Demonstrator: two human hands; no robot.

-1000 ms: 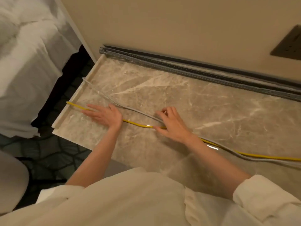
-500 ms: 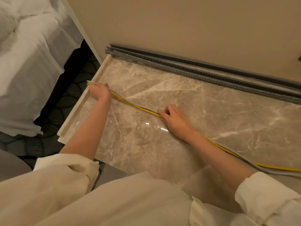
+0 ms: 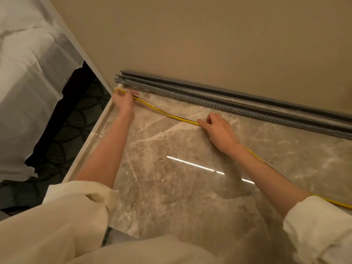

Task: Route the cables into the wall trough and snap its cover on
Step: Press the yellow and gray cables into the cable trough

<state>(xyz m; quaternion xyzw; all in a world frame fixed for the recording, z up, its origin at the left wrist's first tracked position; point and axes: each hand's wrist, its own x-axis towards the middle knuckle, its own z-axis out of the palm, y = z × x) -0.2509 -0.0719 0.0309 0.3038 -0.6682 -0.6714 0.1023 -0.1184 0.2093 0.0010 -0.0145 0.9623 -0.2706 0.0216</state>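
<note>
Cables: a yellow cable (image 3: 171,116) and a pale grey cable (image 3: 152,106) lay side by side on the marble top, running from its far left corner towards the near right, still outside the trough.
Trough: the grey slotted trough (image 3: 228,105) sat along the far edge of the marble, at the foot of the wall.
Cover: a darker grey strip (image 3: 247,96), seemingly the cover, lay between the trough and the wall; whether it touched the trough could not be told.
Left hand: the left hand (image 3: 123,101) gripped both cables near their far left ends, fingers curled around them, just beside the trough's left end.
Right hand: the right hand (image 3: 219,130) pinched the cables farther right along their run, thumb and curled fingers closed on them, near the trough.
Marble top: the veined marble surface (image 3: 171,187) carried a bright streak of reflected light.
Wall: a plain beige wall (image 3: 209,44) rose behind the trough.
Sleeves: rolled cream sleeves (image 3: 76,206) filled the near edge.
Bed: white bedding (image 3: 28,82) lay at the left, above a dark patterned carpet (image 3: 66,130).
</note>
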